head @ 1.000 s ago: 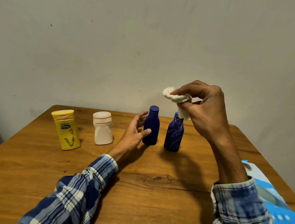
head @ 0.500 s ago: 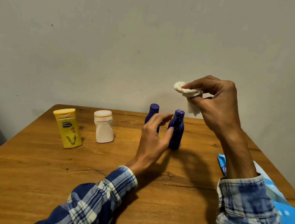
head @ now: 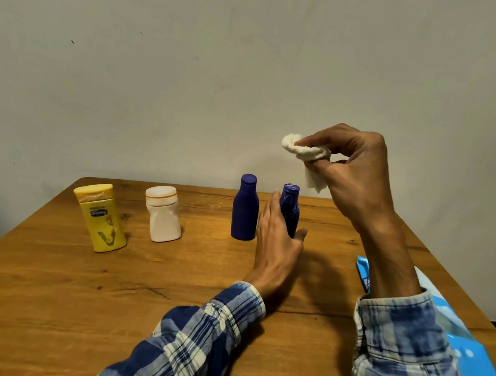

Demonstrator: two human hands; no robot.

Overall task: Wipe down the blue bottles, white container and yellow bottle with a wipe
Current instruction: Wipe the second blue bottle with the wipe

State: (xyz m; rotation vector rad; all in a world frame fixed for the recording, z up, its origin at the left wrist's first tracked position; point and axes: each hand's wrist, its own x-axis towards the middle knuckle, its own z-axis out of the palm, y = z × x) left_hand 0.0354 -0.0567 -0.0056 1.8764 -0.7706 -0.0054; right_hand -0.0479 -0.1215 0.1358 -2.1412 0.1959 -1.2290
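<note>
Counting along the wooden table (head: 39,302), we find four upright things in a row: one yellow bottle (head: 100,218) at the left, one white container (head: 163,215) beside it, then two blue bottles standing close together. One is the plain blue bottle (head: 245,211) and the other, to its right, is the patterned blue bottle (head: 292,204).

We hold one crumpled white wipe (head: 304,149) in our right hand (head: 357,176), pinched between thumb and curled fingers, raised above and a little right of the patterned blue bottle and apart from it.

Our left hand (head: 277,244) reaches to that same bottle with its fingers straight along the bottle's left side and the thumb out to the right. It is spread, not closed round the bottle, and we cannot tell if it touches.

One blue wipe pack (head: 456,335) lies flat at the table's right edge, partly under our right forearm. Both arms wear plaid sleeves.
</note>
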